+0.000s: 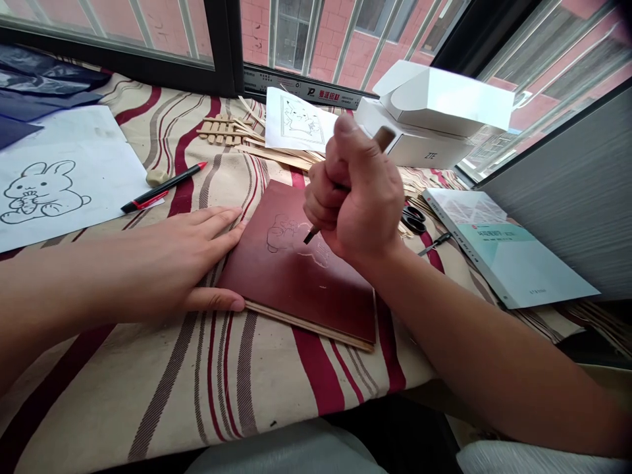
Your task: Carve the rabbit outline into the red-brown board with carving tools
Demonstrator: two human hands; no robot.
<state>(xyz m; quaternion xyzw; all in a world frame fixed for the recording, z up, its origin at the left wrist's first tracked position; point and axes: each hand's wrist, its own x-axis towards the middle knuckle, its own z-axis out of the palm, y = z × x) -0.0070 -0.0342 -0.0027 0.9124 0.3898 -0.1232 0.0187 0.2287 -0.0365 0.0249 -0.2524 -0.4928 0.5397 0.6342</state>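
A reddish-brown wooden board lies on the striped cloth in front of me, with a drawn outline and pale cut lines on its face. My left hand rests at the board's left edge, fingers stretched and thumb at its near corner. In a fist above the board, my right hand grips a carving chisel. Its wooden handle end sticks out past the thumb, and the dark blade points down at the drawn lines. Whether the tip touches the wood I cannot tell.
To the left lie a paper with a rabbit drawing and a black pen. Wooden sticks, another drawing and a white box stand behind. Scissors, a craft knife and a book are at right.
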